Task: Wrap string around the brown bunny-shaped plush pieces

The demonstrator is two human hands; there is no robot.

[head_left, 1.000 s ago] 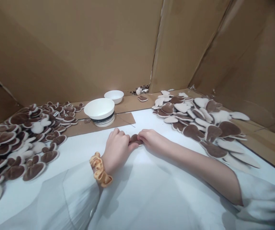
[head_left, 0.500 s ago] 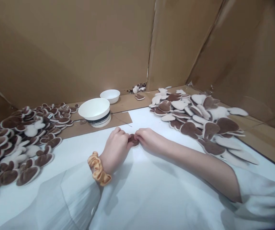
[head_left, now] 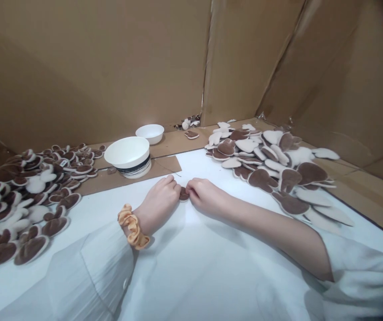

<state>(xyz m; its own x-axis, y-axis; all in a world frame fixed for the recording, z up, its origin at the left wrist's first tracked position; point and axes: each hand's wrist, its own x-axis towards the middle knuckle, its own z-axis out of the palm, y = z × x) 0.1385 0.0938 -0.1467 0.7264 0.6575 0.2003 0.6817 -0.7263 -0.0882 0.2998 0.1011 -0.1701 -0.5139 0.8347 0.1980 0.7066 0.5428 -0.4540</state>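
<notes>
A small brown fabric piece with a pale edge (head_left: 184,195) is between my hands, just above or on the white table; most of it is hidden by my fingers. My left hand (head_left: 162,199), with an orange scrunchie (head_left: 133,226) at the wrist, is closed on its left side. From the right, my right hand (head_left: 205,197) pinches it with curled fingers. It resembles the brown-and-cream, bunny-shaped pieces in the piles at either side.
Many folded brown pieces (head_left: 33,249) are heaped at the left. Flatter brown and cream pieces (head_left: 261,179) form a pile at the right. A large white bowl (head_left: 128,154) and a smaller bowl (head_left: 150,133) stand ahead on cardboard. Cardboard walls (head_left: 111,67) enclose the table.
The view has shifted slightly. Both hands stay closed at the fabric piece, and less of it shows between them now.
</notes>
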